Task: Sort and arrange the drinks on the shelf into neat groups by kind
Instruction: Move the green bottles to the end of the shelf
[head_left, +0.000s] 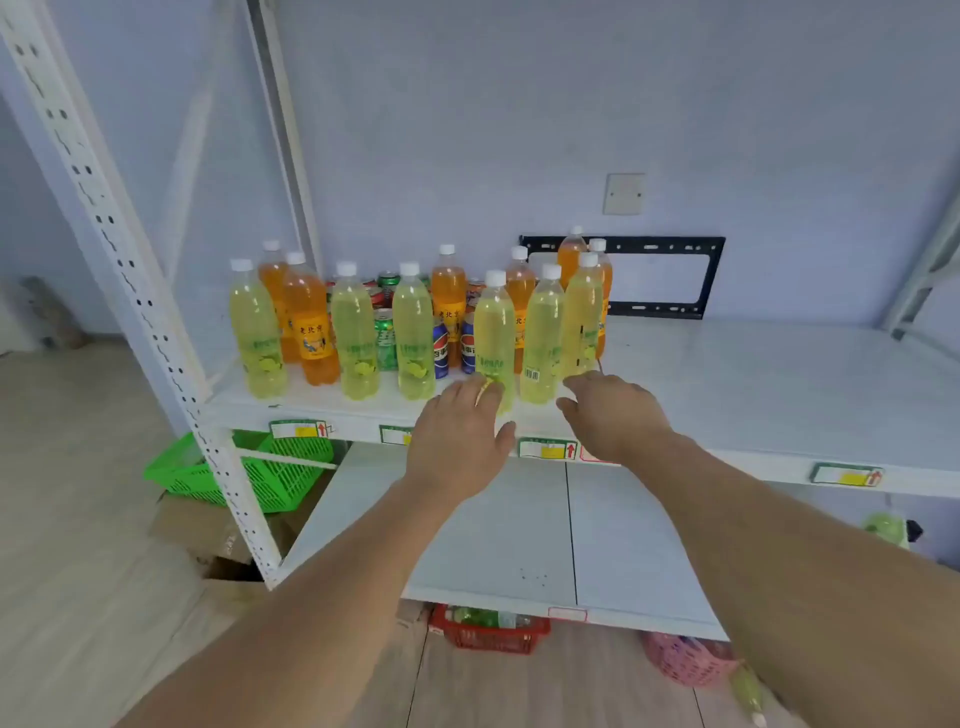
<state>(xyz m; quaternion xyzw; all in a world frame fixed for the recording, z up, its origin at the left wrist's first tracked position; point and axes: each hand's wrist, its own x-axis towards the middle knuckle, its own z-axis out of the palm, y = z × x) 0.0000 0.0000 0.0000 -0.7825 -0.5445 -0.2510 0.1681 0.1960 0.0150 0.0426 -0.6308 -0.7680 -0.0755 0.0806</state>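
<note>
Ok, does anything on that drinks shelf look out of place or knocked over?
Nothing is spilled or tipped. The oddity is the mix: orange bottles stand among yellow bottles, with cans tucked behind them, all crowded at the shelf's left end.

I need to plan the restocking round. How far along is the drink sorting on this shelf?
Barely started. Nothing looks grouped: yellow bottles and orange bottles alternate along the shelf, with cans mixed behind. In hand: the left hand reaches a front yellow bottle, no grip visibly closed, and the right hand is open near its neighbours. Left: separating all three kinds; the shelf's right side is free.
</note>
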